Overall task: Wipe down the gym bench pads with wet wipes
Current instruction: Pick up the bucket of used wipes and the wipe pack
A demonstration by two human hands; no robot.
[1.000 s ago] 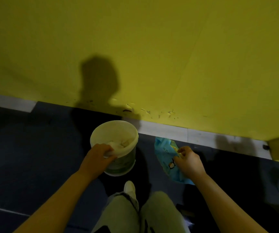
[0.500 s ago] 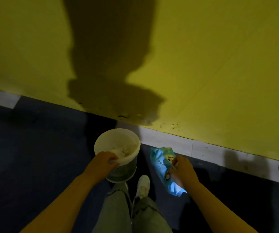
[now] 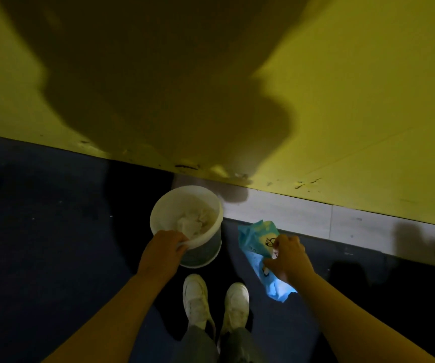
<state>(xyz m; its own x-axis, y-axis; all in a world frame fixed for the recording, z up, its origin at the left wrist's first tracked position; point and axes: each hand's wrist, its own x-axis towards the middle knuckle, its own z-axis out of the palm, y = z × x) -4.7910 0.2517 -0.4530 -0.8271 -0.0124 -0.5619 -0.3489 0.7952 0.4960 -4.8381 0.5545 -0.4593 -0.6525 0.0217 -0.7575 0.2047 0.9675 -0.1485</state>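
Below a yellow wall [image 3: 342, 74], left hand [image 3: 162, 248] grips the white bucket [image 3: 206, 247] rim, right hand [image 3: 288, 258] pinches a blue wipes pack [image 3: 257, 235], its print unreadable.

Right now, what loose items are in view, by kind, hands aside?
White bucket, gripped at the rim by the left hand: 1
Blue wet wipes pack, held by the right hand: 1
White shoes: 2
Total: 4
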